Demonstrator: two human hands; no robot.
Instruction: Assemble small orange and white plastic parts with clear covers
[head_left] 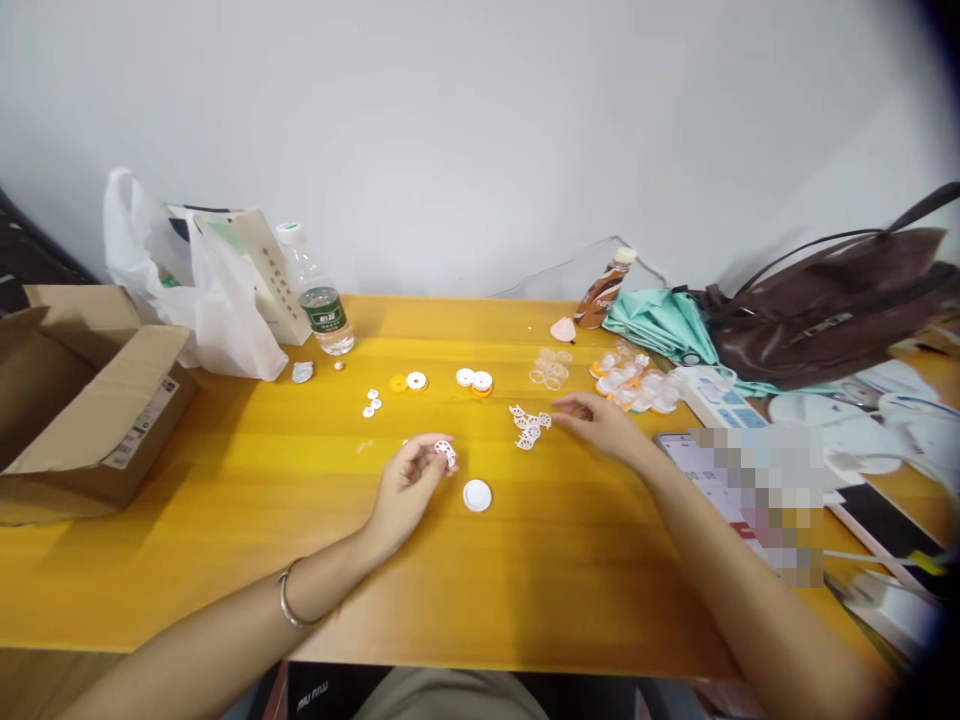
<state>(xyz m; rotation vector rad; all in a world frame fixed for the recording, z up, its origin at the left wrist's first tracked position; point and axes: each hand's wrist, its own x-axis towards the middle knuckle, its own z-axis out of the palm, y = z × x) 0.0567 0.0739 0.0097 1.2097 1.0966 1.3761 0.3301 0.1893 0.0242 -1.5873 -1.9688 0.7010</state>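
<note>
My left hand (405, 485) is closed on a small white openwork plastic disc (445, 453), pinched between thumb and fingers above the table. Just to its right, a round white lid-like piece (477, 495) lies flat. My right hand (600, 422) has its fingers stretched out and seems to hold nothing. Its fingertips are beside a loose pile of white openwork plastic pieces (529, 428); whether they touch is hard to tell. Beyond the hands lie white round pieces (474, 379), a yellow ring (398, 383) next to a white one (416, 381), and several small white caps (372, 404).
Clear rings (551, 370) and a cluster of wrapped discs (637, 385) lie right of centre. A phone (701, 490), brown bag (825, 310), green cloth (656, 322) and drink bottle (604, 290) line the right. A cardboard box (142, 410), plastic bag (225, 300) and water bottle (324, 305) stand left.
</note>
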